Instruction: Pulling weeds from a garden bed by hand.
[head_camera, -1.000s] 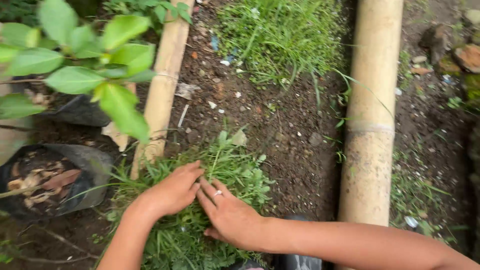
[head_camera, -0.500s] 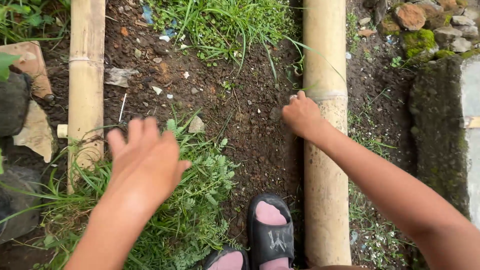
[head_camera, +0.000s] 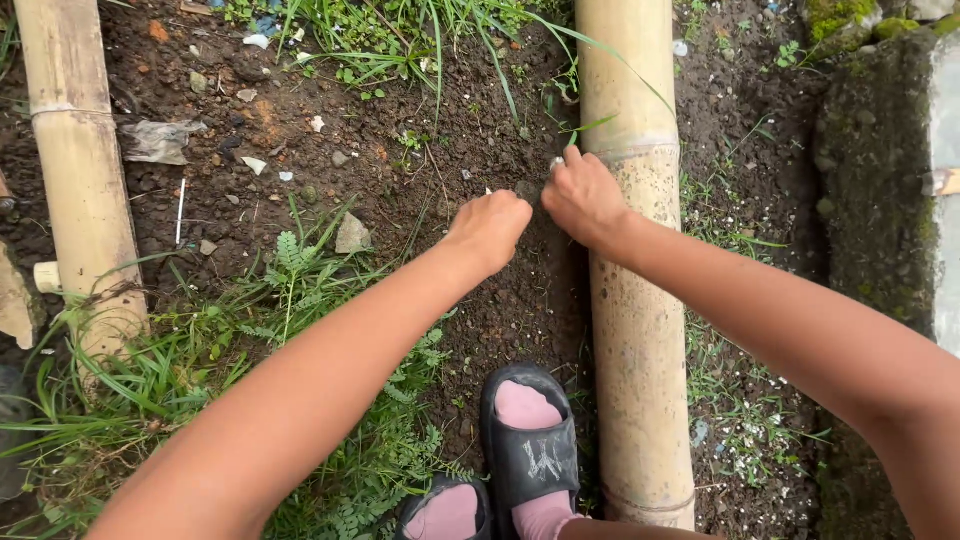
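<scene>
My left hand (head_camera: 490, 228) is curled into a loose fist over dark soil (head_camera: 430, 180), pinching something small that I cannot make out. Right beside it, my right hand (head_camera: 583, 198) is also curled, its fingertips at the soil where it meets the thick bamboo pole (head_camera: 630, 300). The two hands nearly touch. A patch of leafy weeds (head_camera: 300, 330) grows under my left forearm. What either hand grips is hidden by the fingers.
A second bamboo pole (head_camera: 75, 170) lies at the left. Grass (head_camera: 400, 40) grows at the top. My feet in black sandals (head_camera: 525, 450) stand at the bottom. A mossy stone wall (head_camera: 880, 150) rises at right. Small stones and litter scraps dot the soil.
My left hand left the weed patch, closed from open and moved right to join my right hand by the bamboo pole. The view shifted slightly left and up.
</scene>
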